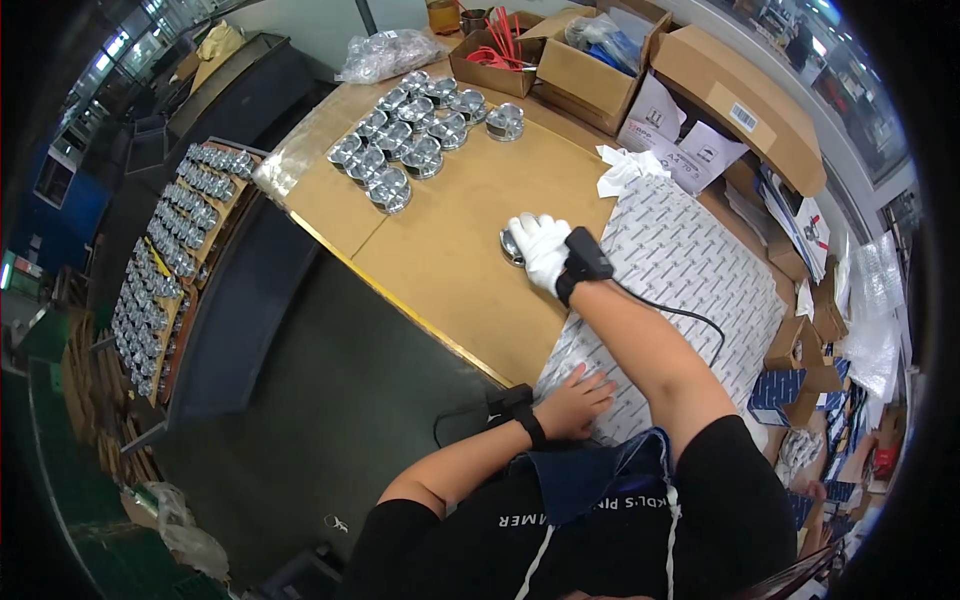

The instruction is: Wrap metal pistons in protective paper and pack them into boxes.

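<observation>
My right hand (540,252), in a white glove, reaches over the tan table top (460,230). Its fingers are closed around a silver metal piston (512,248), whose left side shows while the glove hides the rest. My left hand (577,403) is bare and rests, fingers spread, on white patterned sheet (690,255) at the table's near edge; nothing is in it. Farther off on the table, several more pistons (388,190) stand in rows, and a single piston (505,122) sits slightly apart on their right.
Cardboard boxes (590,85) and a smaller box with red sticks (490,70) line the back. A clear plastic bag (385,57) lies near the far corner. Crumpled white paper (630,170) touches the sheet. At left, a rack (205,270) carries many pistons. Blue-white cartons (785,395) crowd the right.
</observation>
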The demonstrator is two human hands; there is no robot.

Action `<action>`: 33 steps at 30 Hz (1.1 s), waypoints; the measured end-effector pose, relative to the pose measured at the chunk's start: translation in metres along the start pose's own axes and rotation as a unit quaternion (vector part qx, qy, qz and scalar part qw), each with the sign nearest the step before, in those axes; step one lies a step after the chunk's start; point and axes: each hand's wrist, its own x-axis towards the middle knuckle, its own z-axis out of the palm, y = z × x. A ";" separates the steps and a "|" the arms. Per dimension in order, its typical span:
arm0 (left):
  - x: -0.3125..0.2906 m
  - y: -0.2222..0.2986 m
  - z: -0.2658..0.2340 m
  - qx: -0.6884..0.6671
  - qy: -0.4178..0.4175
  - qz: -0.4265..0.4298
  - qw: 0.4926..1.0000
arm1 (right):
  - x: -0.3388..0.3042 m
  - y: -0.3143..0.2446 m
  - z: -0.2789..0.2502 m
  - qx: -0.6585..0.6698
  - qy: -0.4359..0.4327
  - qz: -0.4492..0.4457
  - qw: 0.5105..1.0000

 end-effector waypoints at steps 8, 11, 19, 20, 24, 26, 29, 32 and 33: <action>0.008 -0.018 -0.010 -0.069 -0.034 0.048 0.996 | -0.013 0.003 -0.029 0.065 -0.027 0.103 0.992; 0.012 -0.010 -0.020 0.026 0.004 0.017 1.000 | -0.042 0.013 -0.049 0.211 -0.086 0.279 0.933; 0.022 0.013 -0.048 0.011 -0.033 0.102 0.994 | -0.257 0.024 -0.103 0.648 0.080 0.489 0.578; 0.023 0.017 -0.045 0.007 -0.043 0.108 0.993 | -0.274 0.018 -0.116 0.658 0.084 0.516 0.542; 0.030 0.033 -0.046 -0.035 0.063 0.156 0.985 | -0.325 -0.006 -0.119 0.716 0.056 0.528 0.454; 0.032 0.047 -0.053 -0.007 -0.028 0.104 0.994 | -0.359 -0.015 -0.083 0.717 0.060 0.547 0.427; 0.042 0.058 -0.053 -0.022 0.044 0.134 0.990 | -0.373 -0.016 -0.074 0.679 0.038 0.541 0.496; 0.047 0.074 -0.069 0.027 0.054 0.144 0.988 | -0.370 -0.012 -0.084 0.626 -0.049 0.600 0.496; 0.046 0.078 -0.073 0.087 0.021 0.123 0.988 | -0.354 -0.005 -0.113 0.575 -0.132 0.603 0.538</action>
